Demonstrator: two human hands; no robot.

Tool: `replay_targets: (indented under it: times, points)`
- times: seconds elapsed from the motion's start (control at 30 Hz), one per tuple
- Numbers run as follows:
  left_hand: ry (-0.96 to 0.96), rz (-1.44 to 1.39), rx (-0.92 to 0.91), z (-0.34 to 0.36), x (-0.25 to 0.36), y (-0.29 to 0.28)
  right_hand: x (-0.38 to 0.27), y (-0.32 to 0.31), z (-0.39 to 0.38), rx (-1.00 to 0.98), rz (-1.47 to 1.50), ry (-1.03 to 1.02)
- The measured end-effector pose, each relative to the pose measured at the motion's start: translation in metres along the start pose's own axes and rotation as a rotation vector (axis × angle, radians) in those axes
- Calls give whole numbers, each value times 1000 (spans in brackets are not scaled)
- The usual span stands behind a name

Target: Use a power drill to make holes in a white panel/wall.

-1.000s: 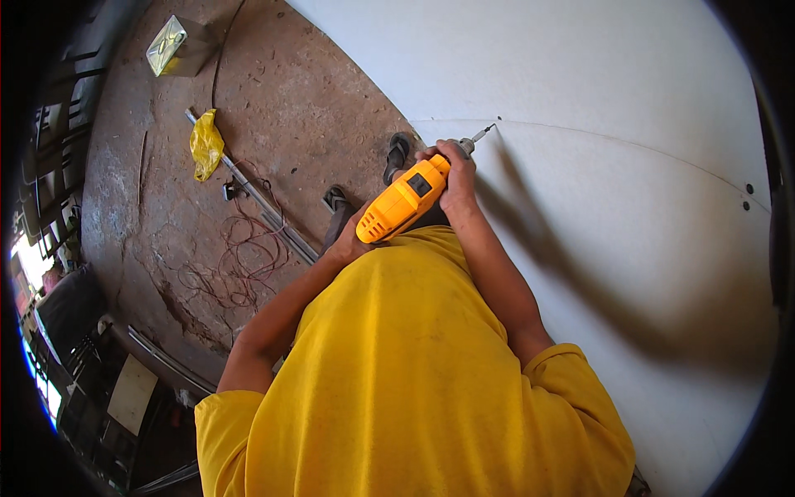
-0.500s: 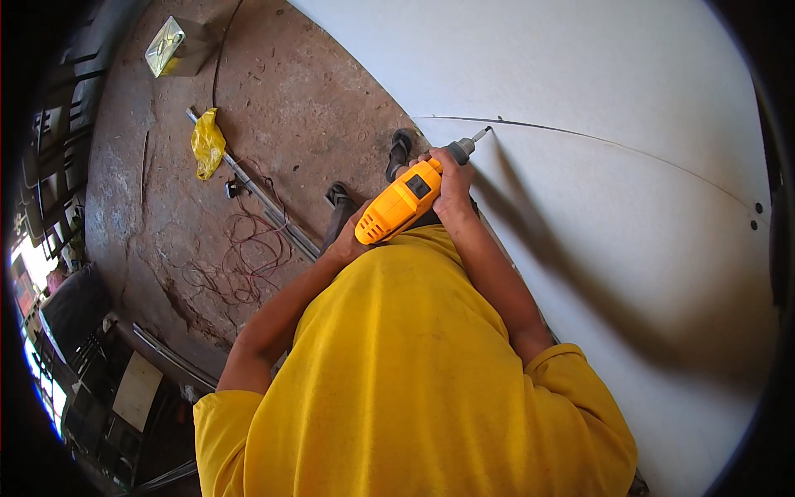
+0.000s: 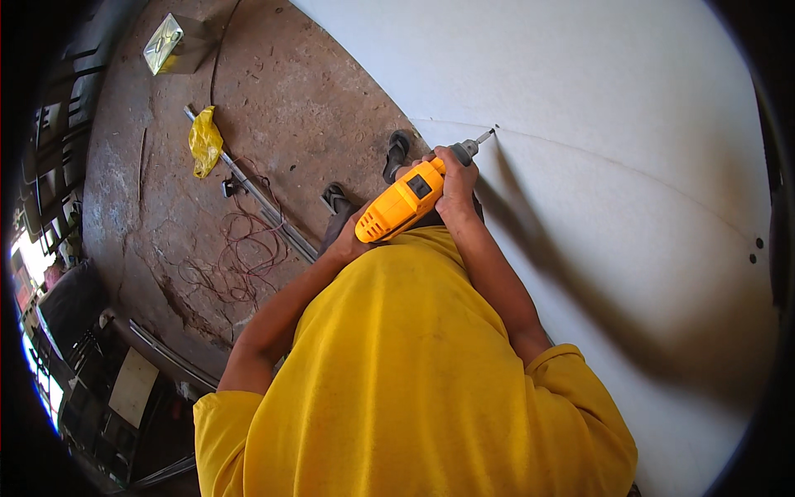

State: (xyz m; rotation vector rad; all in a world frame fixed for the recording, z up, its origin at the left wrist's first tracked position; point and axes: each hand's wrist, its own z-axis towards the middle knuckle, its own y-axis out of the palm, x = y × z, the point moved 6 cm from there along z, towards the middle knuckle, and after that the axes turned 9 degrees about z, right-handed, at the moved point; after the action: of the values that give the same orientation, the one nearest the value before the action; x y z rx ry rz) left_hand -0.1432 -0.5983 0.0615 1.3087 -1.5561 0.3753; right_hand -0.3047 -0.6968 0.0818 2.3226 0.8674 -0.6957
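Note:
Both hands hold an orange power drill [image 3: 402, 203] in front of my body, its front end pointing up and right toward a large white panel [image 3: 646, 91]. My right hand [image 3: 458, 182] is wrapped round the drill's front, just behind the dark chuck [image 3: 465, 151]. At the rear lower end my left hand [image 3: 351, 240] grips the drill, most of its fingers hidden by the body. The thin bit [image 3: 485, 135] ends in a dark tip at the panel, beside a small dark spot [image 3: 497, 127]. Whether the tip touches the panel I cannot tell.
A faint seam [image 3: 596, 153] crosses the panel, with two dark dots [image 3: 756, 250] at its right. On the floor lie metal tubes [image 3: 263, 199], a yellow plastic bag [image 3: 205, 142] and tangled reddish cable [image 3: 244, 257]. A square tin [image 3: 178, 45] stands farther off; dark metal frames line the left.
The dark gap along the panel's seam has narrowed to a faint line. The drill's tip has shifted very slightly right; both hands keep their hold.

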Motion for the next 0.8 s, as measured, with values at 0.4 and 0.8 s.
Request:
replay_targets:
  times: [0.4, 0.8]
  points:
    - [-65, 56, 76, -11, -38, -7, 31, -7, 14, -123, 36, 71]
    - [61, 275, 229, -51, -13, -35, 55, 15, -10, -122, 147, 48]
